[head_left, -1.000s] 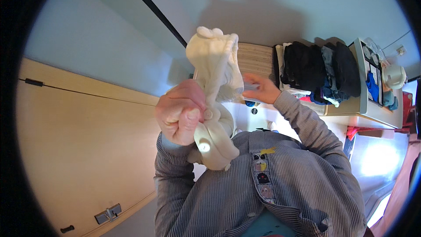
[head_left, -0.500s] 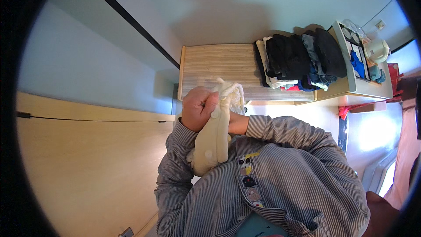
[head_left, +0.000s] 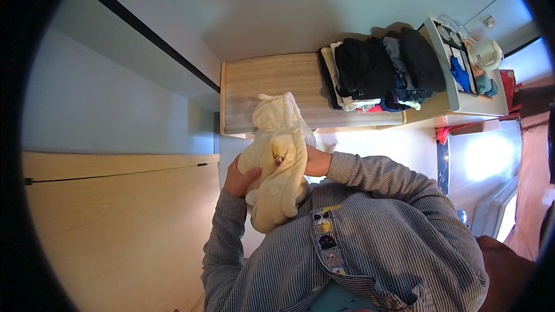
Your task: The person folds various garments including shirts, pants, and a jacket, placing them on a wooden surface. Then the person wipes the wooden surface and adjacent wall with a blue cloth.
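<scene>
A cream fleecy garment (head_left: 269,182) with round buttons and a small coloured patch hangs in front of my chest. My left hand (head_left: 240,178) grips its left side, the thumb lying over the front and the fingers tucked behind. On the other side, my right hand (head_left: 317,162) reaches in behind or inside the garment. Its fingers are hidden by the cloth, so their grip does not show. The garment's upper end rises above both hands and overlaps the near edge of the wooden surface in this view.
Beyond my hands stands a wood-grain table (head_left: 266,75), with a pile of folded dark clothes (head_left: 370,69) on its right part. Further right, a pale cabinet (head_left: 462,101) carries a white kettle (head_left: 485,55) and a blue cloth (head_left: 459,74). A light wooden panel (head_left: 115,225) lies to my left.
My left hand has come down from the garment's upper part to its left side, and its fist has loosened into a thumb-over grip. The garment's front has spread wider, showing the coloured patch.
</scene>
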A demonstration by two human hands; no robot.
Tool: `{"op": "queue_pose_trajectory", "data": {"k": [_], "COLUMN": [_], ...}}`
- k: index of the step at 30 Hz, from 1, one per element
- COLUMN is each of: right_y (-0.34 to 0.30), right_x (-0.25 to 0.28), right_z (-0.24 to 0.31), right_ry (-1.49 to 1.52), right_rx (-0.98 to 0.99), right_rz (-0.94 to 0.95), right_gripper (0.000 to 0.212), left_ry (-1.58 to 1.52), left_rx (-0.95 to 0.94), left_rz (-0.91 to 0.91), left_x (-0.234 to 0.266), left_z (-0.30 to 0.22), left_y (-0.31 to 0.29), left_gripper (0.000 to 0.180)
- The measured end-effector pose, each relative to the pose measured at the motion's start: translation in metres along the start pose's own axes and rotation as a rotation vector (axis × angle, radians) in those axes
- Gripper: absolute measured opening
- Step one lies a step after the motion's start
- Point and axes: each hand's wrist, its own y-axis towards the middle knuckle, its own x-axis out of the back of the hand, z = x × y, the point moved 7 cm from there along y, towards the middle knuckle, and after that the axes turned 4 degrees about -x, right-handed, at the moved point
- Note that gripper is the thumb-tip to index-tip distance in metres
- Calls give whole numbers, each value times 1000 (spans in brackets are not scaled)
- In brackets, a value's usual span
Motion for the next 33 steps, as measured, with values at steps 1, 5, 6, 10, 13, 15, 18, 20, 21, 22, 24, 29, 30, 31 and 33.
{"op": "queue_pose_trajectory", "data": {"k": [1,5,6,10,13,15,18,20,21,22,24,29,30,31,33], "right_y": [-2,-6,-7,-8,-17,-22,-40,-53,-65,-72,-88,-102,-105,-109,-112], "right_x": [5,25,30,61,102,135,187,213,227,237,251,267,269,272,276], "right_z": [-6,-11,-9,-11,-28,-50,-84,-86,-95,-97,-104,-113,-115,-118,-121], "right_ry": [22,72,88,111,185,351,401,422,420,421,391,395,404,414,412], "right_rx": [-31,-56,-48,-159,-238,-313,-458,-299,-384,-398,-526,-605,-608,-634,-644], "right_rz": [-11,-20,-10,-5,-137,-280,-483,-584,-716,-742,-754,-710,-737,-770,-773], "right_gripper": [51,52,51,46,43,44,47,53,56,57,61,50,46,42,40], "left_ry": [11,-24,-97,-282,-184,-290,-628,-746,-753,-784,-826,-771,-731,-698,-659], "left_rx": [-11,49,65,122,150,173,206,196,197,183,137,73,82,101,130], "left_rz": [-14,-58,-39,-13,-130,-286,-319,-285,-323,-337,-414,-640,-651,-674,-695], "left_x": [-4,-17,-22,-40,-46,-53,-78,-90,-90,-90,-84,-67,-67,-68,-74], "left_z": [-3,-7,-7,-7,-8,-3,9,17,23,28,41,62,63,63,60], "left_y": [2,18,24,61,88,106,139,165,176,188,209,244,249,254,262], "left_gripper": [64,63,62,61,56,51,45,44,44,44,44,44,44,44,44]}}
